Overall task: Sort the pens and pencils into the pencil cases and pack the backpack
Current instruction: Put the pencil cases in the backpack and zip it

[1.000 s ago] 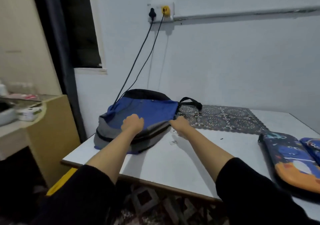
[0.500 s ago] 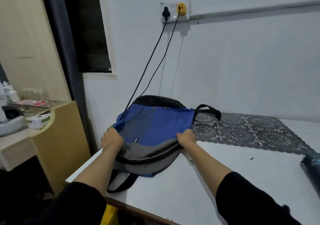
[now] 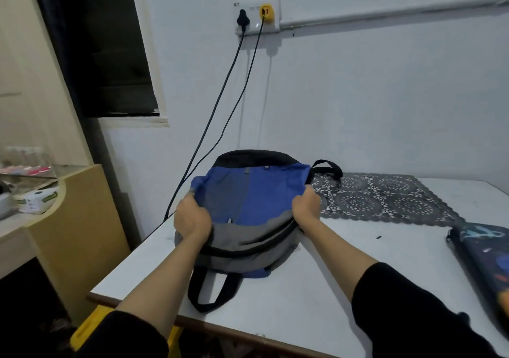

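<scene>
The backpack (image 3: 256,200) is held at the far left corner of the tabletop (image 3: 358,288), close to its left edge. Its blue fabric is clutched at each side by the left grip (image 3: 192,220) and right grip (image 3: 307,206), fingers curled. Bare surface is seen between it and the pencil case (image 3: 484,253) at the right edge.

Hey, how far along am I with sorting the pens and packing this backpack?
Done, apparently: no loose pens or pencils show on the table, so sorting looks finished, though that is a guess. In hand: the left hand and right hand grip the backpack by its sides. Left: the pencil case lies at the table's right edge, not yet packed.
</scene>
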